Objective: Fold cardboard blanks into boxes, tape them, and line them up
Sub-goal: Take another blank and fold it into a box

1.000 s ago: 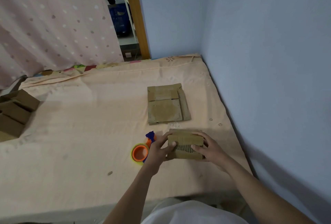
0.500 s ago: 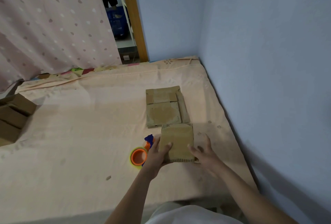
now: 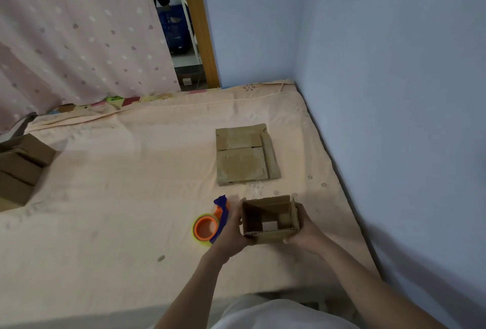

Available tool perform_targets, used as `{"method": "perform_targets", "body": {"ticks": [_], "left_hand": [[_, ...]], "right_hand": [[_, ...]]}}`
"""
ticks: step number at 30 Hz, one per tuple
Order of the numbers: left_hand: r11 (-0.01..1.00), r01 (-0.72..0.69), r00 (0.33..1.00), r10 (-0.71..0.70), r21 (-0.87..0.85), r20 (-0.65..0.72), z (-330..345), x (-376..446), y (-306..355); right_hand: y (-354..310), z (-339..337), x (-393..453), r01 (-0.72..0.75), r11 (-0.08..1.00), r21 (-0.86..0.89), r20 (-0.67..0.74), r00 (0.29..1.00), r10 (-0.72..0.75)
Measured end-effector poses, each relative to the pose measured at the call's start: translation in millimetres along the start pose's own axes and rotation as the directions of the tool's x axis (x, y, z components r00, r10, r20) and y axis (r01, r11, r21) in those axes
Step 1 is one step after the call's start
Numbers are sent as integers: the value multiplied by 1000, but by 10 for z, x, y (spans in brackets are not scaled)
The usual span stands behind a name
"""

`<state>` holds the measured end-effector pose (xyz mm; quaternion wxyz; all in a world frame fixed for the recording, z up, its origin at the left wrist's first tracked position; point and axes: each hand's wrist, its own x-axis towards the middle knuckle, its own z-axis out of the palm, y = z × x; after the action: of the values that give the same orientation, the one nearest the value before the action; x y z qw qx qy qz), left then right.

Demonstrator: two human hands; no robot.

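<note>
Far left edge of the bed (image 3: 105, 197) there's a row of finished boxes (image 3: 21, 168), brown cardboard, sitting side by side and partly cut off by the frame. Behind them hangs a pink dotted curtain (image 3: 79, 34), and next to that a wooden door frame (image 3: 198, 23) with a blue crate (image 3: 172, 27) visible through the gap.

Moving toward the middle, a tape dispenser (image 3: 210, 223) lies on the peach sheet: orange roll core, yellow-green rim, blue handle. It sits just beside the person's left hand (image 3: 231, 231), practically touching the back of it, so it's kind of crowding that side.

The left hand grips the left wall of the open box (image 3: 269, 219), fingers curled around the side and under it. The box is held with its open top facing the camera, so you can look straight into it; a small pale patch shows at the bottom inside, can't tell what it is. The right hand (image 3: 306, 228) holds the opposite wall, thumb on the near face, fingers wrapped around the far side. So the box is squeezed between both hands, near the front-right part of the bed.

Beyond the box, well apart from it, the stack of flat blanks (image 3: 246, 155) lies on the sheet. Right of everything is the blue wall (image 3: 394, 91), close to the bed's edge.
</note>
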<state>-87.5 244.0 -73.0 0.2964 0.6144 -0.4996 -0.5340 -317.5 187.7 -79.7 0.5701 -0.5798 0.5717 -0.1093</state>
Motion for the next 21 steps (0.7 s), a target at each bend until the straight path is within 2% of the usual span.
{"method": "perform_targets", "body": {"ticks": [3,6,10,15,18,21], "left_hand": [[999,33,999,-33,28,-11,-15,18,-45],[995,91,995,-89,-35,39,-61,6,-24],[963,201,979,-189,-178,82,-118,-47,146],[882,269,949,-311,-386,-49,-162,-89,240],[828,262,931,-352,-495,-95,-168,-91,218],[844,237,924,-349,-482,-156,-136,-103,210]], "right_hand": [[25,40,13,-15,1000,-19,-10,1000,15],[-5,26,-4,-52,999,-10,20,998,52],[-103,-76,-94,-22,1000,2,97,995,22],[-161,-190,-144,-114,987,113,100,990,103],[-183,-219,-96,-196,937,288,86,980,179],[-196,-228,-59,-221,920,325,66,975,211]]}}
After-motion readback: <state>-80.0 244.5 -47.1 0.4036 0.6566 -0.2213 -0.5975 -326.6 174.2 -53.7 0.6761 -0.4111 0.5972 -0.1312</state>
